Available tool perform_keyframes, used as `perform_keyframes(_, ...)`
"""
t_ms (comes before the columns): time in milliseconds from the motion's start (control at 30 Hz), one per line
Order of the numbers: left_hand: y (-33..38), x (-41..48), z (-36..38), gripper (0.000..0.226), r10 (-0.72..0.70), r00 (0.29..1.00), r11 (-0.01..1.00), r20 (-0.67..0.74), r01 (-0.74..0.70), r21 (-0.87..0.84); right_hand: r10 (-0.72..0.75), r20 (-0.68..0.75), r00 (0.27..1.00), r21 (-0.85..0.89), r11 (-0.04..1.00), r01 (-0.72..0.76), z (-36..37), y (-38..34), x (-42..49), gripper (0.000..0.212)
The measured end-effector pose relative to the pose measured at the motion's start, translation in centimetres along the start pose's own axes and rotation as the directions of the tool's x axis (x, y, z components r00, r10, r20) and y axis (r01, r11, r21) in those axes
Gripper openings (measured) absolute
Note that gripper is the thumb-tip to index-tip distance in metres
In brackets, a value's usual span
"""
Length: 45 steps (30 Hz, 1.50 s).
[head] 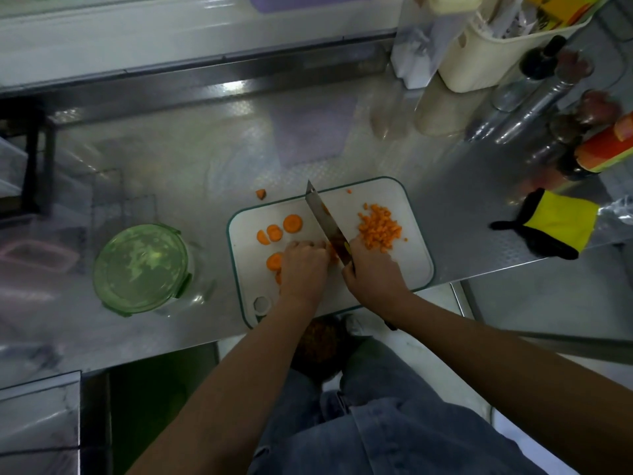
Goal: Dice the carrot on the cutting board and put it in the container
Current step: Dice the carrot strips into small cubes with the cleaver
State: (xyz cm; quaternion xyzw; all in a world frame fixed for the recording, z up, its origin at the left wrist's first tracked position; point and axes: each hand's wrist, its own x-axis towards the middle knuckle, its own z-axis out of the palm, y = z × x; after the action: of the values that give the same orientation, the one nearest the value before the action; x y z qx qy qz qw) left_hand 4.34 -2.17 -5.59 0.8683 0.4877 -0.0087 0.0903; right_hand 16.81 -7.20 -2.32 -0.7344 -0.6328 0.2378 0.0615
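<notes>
A white cutting board [411, 269] with a green rim lies on the steel counter. Several round carrot slices [292, 223] sit on its left half, and a heap of diced carrot [379, 229] lies on its right half. My left hand [303, 267] presses curled fingers down on carrot pieces next to the blade. My right hand [371, 269] grips the handle of a knife [323, 217], whose blade points away from me across the board. A round container [140, 269] with a green clip lid stands left of the board, lid on.
A carrot end [261, 194] lies on the counter behind the board. A yellow and black cloth [556, 222] lies to the right. Bottles [534, 73], a cream utensil holder [479, 53] and a red-labelled jar [606, 149] crowd the back right. The counter's front edge runs just below the board.
</notes>
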Motion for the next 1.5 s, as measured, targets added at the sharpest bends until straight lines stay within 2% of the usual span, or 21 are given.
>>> perform_keyframes(167, -0.1, 0.0, 0.0, 0.020, 0.005, 0.999, 0.999, -0.052, -0.007, -0.033, 0.025, -0.028, 0.999, 0.015, 1.000, -0.024, 0.9, 0.2, 0.1, 0.021)
perform_keyframes(300, -0.6, 0.0, 0.6, 0.014, 0.016, 0.996, 0.990, -0.085, -0.028, -0.141, 0.065, -0.062, 0.996, 0.074, 0.995, -0.061, 0.9, 0.4, 0.9, 0.018)
perform_keyframes(433, -0.8, 0.0, 1.1, 0.011, -0.035, 0.994, 0.974, -0.103, 0.011, -0.228, 0.054, -0.068, 0.996, 0.087, 0.995, -0.048, 0.2, 0.8, 0.5, 0.021)
perform_keyframes(700, -0.7, -0.3, 1.0, 0.012, -0.066, 0.993, 0.972, -0.101, 0.041, -0.232, 0.008, -0.051, 0.999, 0.072, 0.997, -0.004, 0.0, 0.4, -0.3, 0.014)
perform_keyframes(900, -0.3, -0.4, 0.4, 0.012, -0.084, 0.992, 0.972, -0.090, 0.062, -0.225, 0.025, -0.022, 0.999, 0.064, 0.998, -0.024, 0.3, 0.1, -0.6, 0.010)
perform_keyframes(1167, -0.4, -0.4, 0.8, 0.010, -0.060, 0.988, 0.948, -0.139, 0.013, -0.319, 0.065, 0.030, 0.997, 0.047, 0.997, -0.067, 1.8, -0.1, -0.4, 0.032)
perform_keyframes(1367, -0.5, -0.3, 0.9, 0.006, -0.072, 0.992, 0.937, -0.106, 0.031, -0.347, 0.104, -0.054, 0.993, 0.142, 0.985, -0.096, 1.8, -0.2, 0.5, 0.021)
perform_keyframes(1500, -0.7, -0.3, 0.9, 0.011, -0.034, 0.995, 0.944, -0.095, 0.000, -0.331, 0.084, -0.051, 0.995, 0.139, 0.987, -0.077, 1.3, 0.1, 0.6, 0.020)
